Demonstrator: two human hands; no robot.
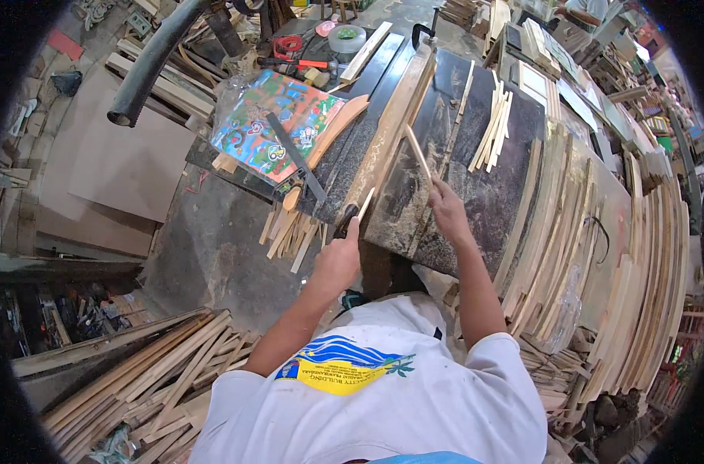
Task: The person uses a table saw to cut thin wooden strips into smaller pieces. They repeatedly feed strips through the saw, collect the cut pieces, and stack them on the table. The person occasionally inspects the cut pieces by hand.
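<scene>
My left hand (336, 259) is closed on a short pale wooden stick (367, 197) near the lower end of a long wooden fence board (391, 124), beside a dark fitting (345, 218). My right hand (447, 207) grips a thin wooden strip (417, 151) that slants up toward that board, over the dark, dust-covered machine top (483, 216). A bundle of narrow strips (493, 131) lies farther right on the top. A colourful printed sheet (251, 120) with a dark flat bar (294, 155) across it lies left of the board.
Long stacked laths (638, 286) line the right side, and more strips (139, 371) lie at lower left. A dark pipe (145, 66) juts in at upper left. Tape rolls and tools (286, 46) sit at the back. Another person (586, 11) is at the top right edge.
</scene>
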